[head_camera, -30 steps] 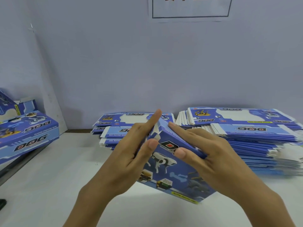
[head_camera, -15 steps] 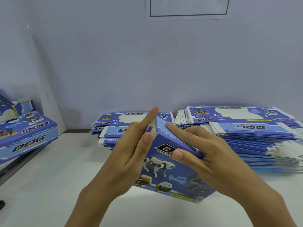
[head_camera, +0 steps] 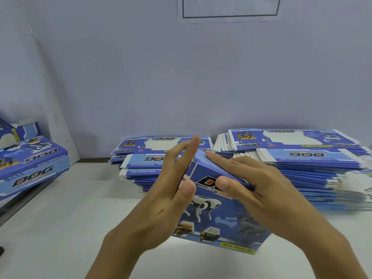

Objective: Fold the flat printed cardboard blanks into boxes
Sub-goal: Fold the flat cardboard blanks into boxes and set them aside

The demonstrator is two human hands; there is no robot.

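Observation:
A blue printed box (head_camera: 219, 216) with a robot dog picture stands tilted on the white table (head_camera: 60, 218), between my hands. My left hand (head_camera: 161, 198) presses its straight fingers flat against the box's left end, thumb on the front face. My right hand (head_camera: 253, 188) lies along the top face with the thumb on the front, pinching the top front edge. Behind the box lie two stacks of flat blanks, a middle stack (head_camera: 141, 158) and a taller right stack (head_camera: 312, 158). The box's end flaps are hidden behind my left fingers.
A folded box (head_camera: 30, 166) of the same print lies at the left edge, with another partly open one behind it. A white board leans in the left corner (head_camera: 58, 109). A framed paper (head_camera: 229, 9) hangs on the wall.
My left fingers have flattened against the box's left end, and the box has squared up a little. Both hands stay on it in about the same place.

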